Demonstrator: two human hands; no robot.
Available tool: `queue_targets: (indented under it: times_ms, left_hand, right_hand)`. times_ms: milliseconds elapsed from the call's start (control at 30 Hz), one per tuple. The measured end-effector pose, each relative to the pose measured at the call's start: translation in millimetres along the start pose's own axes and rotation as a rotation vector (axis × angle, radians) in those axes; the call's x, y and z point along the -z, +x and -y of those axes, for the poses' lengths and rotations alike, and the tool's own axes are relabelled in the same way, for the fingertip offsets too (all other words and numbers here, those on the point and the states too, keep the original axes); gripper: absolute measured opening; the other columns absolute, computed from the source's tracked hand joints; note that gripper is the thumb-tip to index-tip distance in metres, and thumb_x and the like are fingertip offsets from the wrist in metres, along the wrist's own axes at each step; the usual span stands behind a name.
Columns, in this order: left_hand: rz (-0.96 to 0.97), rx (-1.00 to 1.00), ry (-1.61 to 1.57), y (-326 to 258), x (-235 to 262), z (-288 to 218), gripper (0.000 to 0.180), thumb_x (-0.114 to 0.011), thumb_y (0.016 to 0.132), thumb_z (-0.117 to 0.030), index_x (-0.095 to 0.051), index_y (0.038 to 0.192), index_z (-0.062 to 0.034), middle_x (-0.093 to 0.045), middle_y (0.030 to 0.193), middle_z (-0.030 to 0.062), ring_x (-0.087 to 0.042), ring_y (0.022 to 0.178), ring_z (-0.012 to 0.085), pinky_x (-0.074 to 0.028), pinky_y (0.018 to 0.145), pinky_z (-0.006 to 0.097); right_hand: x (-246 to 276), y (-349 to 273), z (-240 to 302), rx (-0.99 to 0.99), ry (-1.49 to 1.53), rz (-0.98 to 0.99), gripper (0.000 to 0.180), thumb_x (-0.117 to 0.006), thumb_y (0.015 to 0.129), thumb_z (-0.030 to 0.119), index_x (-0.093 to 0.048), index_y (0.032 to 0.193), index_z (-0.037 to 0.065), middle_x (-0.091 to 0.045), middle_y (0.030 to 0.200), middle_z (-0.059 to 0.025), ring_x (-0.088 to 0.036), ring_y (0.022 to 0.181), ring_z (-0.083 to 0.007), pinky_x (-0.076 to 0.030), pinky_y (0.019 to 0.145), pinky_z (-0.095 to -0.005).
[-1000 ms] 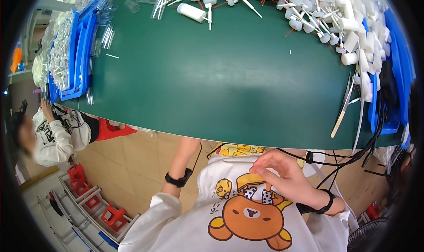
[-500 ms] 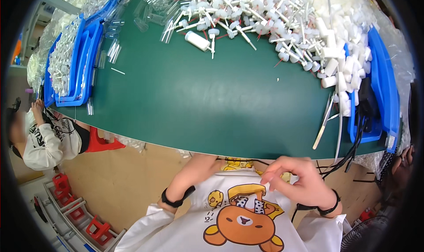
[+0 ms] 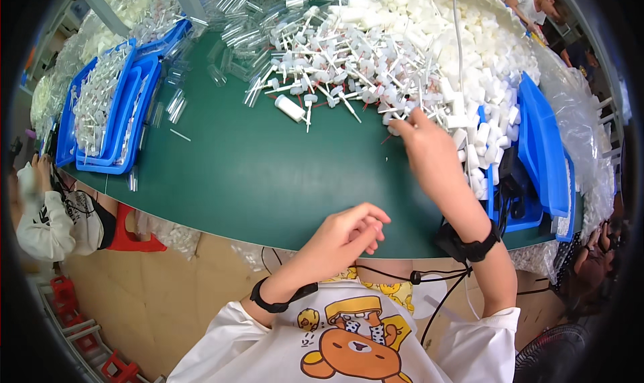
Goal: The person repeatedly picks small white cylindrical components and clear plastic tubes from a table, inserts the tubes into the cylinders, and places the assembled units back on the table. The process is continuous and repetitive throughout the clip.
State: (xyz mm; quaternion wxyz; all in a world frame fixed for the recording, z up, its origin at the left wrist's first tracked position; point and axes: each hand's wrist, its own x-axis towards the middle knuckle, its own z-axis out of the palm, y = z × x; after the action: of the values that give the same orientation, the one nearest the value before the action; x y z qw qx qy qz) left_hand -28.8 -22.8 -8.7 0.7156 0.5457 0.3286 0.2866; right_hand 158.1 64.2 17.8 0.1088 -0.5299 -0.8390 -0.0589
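My right hand (image 3: 433,156) reaches over the table to the near edge of a heap of white capped stems with thin red strands (image 3: 342,64). Its fingers are bent together at a pale cap (image 3: 390,118); what sits between the fingertips is hidden. Close to the table's front edge hovers my left hand (image 3: 342,241), its fingers loosely curled toward the thumb, and nothing shows in it. On the green table (image 3: 268,175), a white cylindrical bottle (image 3: 290,108) lies tilted beside the heap.
White bottles (image 3: 479,138) pile up at the right by blue trays (image 3: 543,155). Clear tubes (image 3: 251,31) lie at the back. Blue trays (image 3: 107,158) with small white parts stand at the left. A white cable (image 3: 458,41) hangs at the right. A co-worker (image 3: 50,222) sits at left.
My right hand has gone from my lap forward to the heap. My left hand has risen from my lap to above the table's front edge. The whole view has shifted.
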Motion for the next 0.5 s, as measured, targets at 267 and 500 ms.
queue_targets:
  times_ms: [267,500]
  left_hand:
    - [0.019,-0.058,-0.014,1,7,6,0.018,-0.046,0.089,0.000,-0.052,0.106,0.0038,-0.056,0.085,0.0071,-0.057,0.072,0.0102,-0.048,0.067,0.023]
    - [0.022,-0.056,-0.034,0,9,8,0.017,-0.047,0.090,-0.001,-0.053,0.105,0.0039,-0.056,0.087,0.0066,-0.057,0.072,0.0097,-0.047,0.066,0.022]
  right_hand:
    - [2,4,-2,0.169,0.038,-0.191,0.026,-0.064,0.069,0.007,-0.059,0.094,0.003,-0.050,0.083,-0.0064,-0.056,0.070,-0.0189,-0.047,0.055,-0.0299]
    - [33,-4,-17,-0.530,0.756,-0.349,0.025,-0.058,0.084,0.014,-0.051,0.102,-0.003,-0.060,0.095,-0.0142,-0.058,0.063,-0.0157,-0.044,0.048,-0.0268]
